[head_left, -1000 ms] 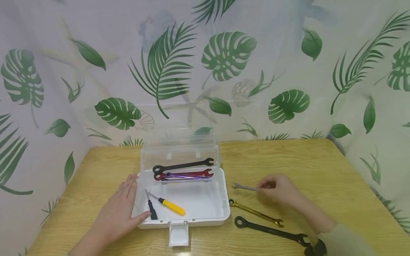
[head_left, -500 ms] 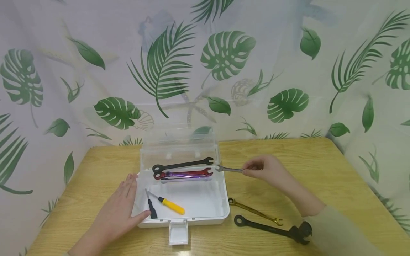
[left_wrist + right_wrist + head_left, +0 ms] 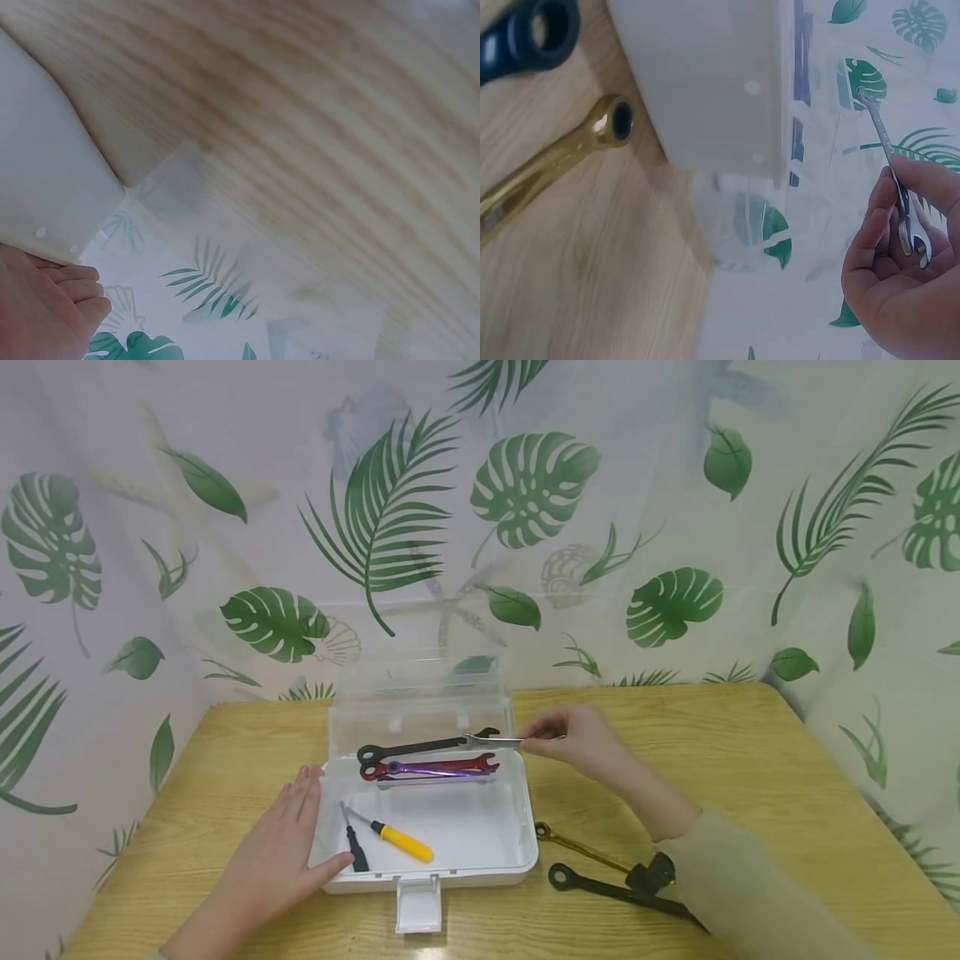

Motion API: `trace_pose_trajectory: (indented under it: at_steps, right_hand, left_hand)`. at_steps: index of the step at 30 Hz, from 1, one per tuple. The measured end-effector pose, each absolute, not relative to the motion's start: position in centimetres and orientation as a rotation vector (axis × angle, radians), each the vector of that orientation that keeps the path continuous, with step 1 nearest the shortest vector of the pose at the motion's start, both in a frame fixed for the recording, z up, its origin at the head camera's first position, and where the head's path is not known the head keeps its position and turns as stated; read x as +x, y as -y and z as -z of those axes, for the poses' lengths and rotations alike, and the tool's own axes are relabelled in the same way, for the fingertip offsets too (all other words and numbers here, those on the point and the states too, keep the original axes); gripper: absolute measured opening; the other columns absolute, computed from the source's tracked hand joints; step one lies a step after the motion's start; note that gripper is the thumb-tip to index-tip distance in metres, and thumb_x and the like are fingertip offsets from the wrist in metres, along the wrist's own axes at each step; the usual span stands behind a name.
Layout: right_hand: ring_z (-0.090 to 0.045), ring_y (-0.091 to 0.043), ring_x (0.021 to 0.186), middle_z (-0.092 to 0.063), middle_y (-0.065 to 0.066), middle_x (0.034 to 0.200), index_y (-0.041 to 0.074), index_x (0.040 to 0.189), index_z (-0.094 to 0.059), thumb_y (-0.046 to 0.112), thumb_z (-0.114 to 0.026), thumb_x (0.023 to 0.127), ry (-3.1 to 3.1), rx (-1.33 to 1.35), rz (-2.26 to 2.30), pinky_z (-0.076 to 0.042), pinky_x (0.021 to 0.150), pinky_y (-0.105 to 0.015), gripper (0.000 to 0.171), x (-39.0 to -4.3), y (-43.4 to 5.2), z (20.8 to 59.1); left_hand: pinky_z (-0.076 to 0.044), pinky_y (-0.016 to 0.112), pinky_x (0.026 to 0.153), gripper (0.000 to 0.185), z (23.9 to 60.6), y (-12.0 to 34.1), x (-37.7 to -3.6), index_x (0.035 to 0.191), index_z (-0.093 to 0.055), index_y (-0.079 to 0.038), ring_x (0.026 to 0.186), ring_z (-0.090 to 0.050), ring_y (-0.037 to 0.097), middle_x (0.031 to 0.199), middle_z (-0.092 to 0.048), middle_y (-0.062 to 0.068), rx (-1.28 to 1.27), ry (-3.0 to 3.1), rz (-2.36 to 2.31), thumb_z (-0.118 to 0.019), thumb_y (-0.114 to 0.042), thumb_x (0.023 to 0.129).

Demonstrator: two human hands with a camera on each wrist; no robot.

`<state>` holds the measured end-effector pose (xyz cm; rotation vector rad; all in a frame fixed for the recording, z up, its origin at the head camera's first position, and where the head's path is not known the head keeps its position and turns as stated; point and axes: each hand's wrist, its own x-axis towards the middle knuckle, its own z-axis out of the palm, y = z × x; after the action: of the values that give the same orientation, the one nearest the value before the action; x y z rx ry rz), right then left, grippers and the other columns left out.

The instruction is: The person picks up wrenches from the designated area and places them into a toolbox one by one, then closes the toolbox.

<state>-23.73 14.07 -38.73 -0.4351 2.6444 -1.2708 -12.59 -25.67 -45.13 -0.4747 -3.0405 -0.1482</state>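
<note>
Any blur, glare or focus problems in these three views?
Head view: evenly lit and sharp, soft shadows, no glare on the white box. Left wrist view: soft and smeared, table grain blurred, left hand cut off at the corner. Right wrist view: gold wrench slightly soft, silver wrench in the right hand fairly clear.

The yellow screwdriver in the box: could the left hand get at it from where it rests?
Probably yes. The left hand rests on the box's left rim, the lid stands open, and the yellow screwdriver lies uncovered on the floor just right of the thumb, beside a black screwdriver.
</note>
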Motion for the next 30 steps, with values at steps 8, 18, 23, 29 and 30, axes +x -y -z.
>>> trace_pose_trajectory:
  at_steps: [8,18,23,29,30]
  right_hand:
    - [-0.069,-0.015,0.088,-0.08,-0.012,0.102,0.003,0.105,-0.081,0.012,-0.078,0.095,-2.59,-0.467,1.296,-0.055,0.075,-0.022,0.014,-24.3,-11.6,38.5]
    - [-0.068,-0.013,0.083,-0.079,-0.012,0.099,0.001,0.104,-0.08,0.006,-0.078,0.095,-2.543,-0.517,1.323,-0.056,0.073,-0.02,0.011,-24.4,-8.8,38.2]
    - [-0.066,-0.012,0.08,-0.08,-0.012,0.099,0.002,0.102,-0.081,0.006,-0.079,0.094,-2.557,-0.511,1.307,-0.056,0.069,-0.02,0.01,-24.5,-7.5,38.3]
    - [-0.063,-0.011,0.075,-0.08,-0.011,0.098,0.002,0.1,-0.083,0.005,-0.08,0.093,-2.575,-0.567,1.277,-0.056,0.065,-0.018,0.008,-24.8,-6.4,38.8]
    - [-0.063,-0.011,0.075,-0.08,-0.011,0.097,0.002,0.099,-0.083,0.005,-0.08,0.093,-2.577,-0.58,1.279,-0.056,0.065,-0.018,0.007,-24.8,-6.3,38.9]
  left_hand:
    - [-0.032,0.058,0.13,0.107,45.1,25.7,-12.6,0.155,-0.037,0.018,0.158,-0.033,0.048,0.169,-0.032,0.031,-0.482,3.035,0.156,-0.064,-0.067,0.095]
    - [-0.032,0.058,0.13,0.108,45.1,25.7,-12.7,0.156,-0.036,0.017,0.158,-0.032,0.048,0.17,-0.031,0.03,-0.468,3.042,0.167,-0.063,-0.068,0.095]
    - [-0.032,0.058,0.13,0.108,45.1,25.6,-12.6,0.156,-0.035,0.017,0.158,-0.032,0.048,0.17,-0.031,0.03,-0.459,3.046,0.173,-0.063,-0.068,0.095]
    - [-0.032,0.059,0.13,0.11,45.0,25.4,-12.5,0.158,-0.033,0.015,0.158,-0.032,0.049,0.171,-0.03,0.03,-0.438,3.07,0.203,-0.062,-0.07,0.094]
    - [-0.032,0.059,0.13,0.111,45.0,25.3,-12.5,0.158,-0.033,0.015,0.158,-0.032,0.049,0.171,-0.03,0.03,-0.437,3.071,0.205,-0.062,-0.07,0.094]
